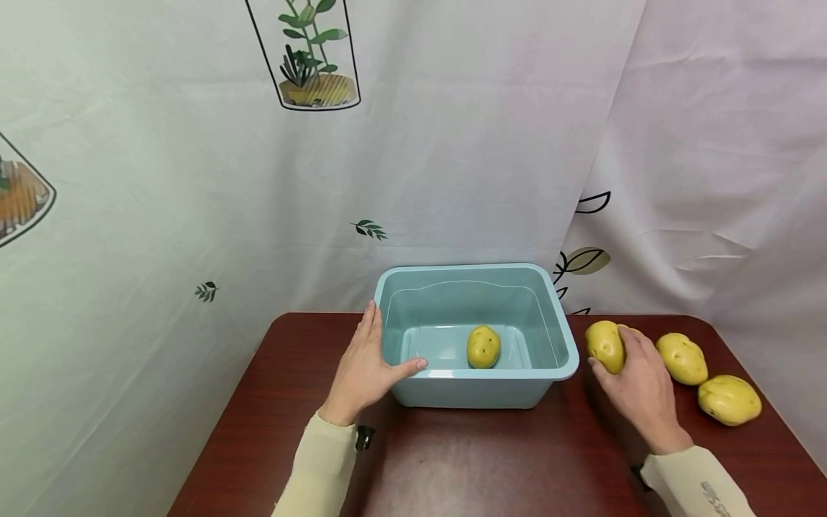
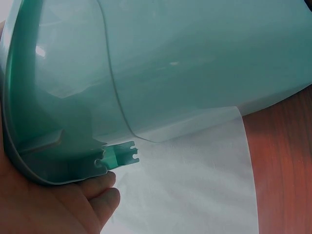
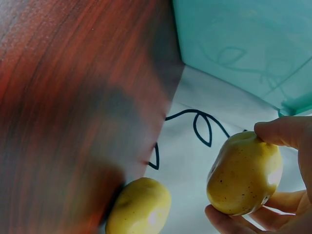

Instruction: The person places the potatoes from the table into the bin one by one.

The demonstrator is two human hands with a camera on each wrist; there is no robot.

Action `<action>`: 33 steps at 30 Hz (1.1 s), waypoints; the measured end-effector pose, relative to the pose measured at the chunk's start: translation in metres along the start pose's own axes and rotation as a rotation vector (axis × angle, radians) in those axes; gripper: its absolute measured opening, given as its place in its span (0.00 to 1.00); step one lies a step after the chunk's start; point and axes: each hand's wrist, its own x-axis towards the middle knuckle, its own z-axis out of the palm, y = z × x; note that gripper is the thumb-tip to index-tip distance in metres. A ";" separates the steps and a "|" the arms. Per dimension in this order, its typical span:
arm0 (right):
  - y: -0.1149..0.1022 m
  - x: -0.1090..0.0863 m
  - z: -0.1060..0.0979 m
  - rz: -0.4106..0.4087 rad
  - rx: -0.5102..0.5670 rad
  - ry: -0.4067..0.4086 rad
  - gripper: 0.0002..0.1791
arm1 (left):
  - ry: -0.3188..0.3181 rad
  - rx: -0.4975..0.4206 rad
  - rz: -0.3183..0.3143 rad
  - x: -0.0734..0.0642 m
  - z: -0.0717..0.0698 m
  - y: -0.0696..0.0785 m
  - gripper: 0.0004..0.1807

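A yellow potato (image 1: 606, 347) is pinched in my right hand (image 1: 642, 388), just to the right of a light blue plastic basin (image 1: 474, 393). In the right wrist view, the thumb and fingers grip this potato (image 3: 243, 175) from opposite sides. My left hand (image 1: 365, 366) rests on the basin's near left corner, thumb over the front rim and straight fingers along the left side. Fingertips (image 2: 105, 200) show below the rim in the left wrist view. Inside the basin, on its floor, lies one potato (image 1: 483, 347).
Two more potatoes lie to the right of my right hand, one farther back (image 1: 683, 358) and one nearer (image 1: 730, 400). All stands on a dark red wooden table (image 1: 478, 459). A white patterned cloth (image 1: 465, 165) hangs behind the basin.
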 end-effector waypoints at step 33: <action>-0.017 0.002 -0.019 -0.095 0.052 0.090 0.39 | -0.004 -0.017 0.000 -0.001 0.000 0.000 0.72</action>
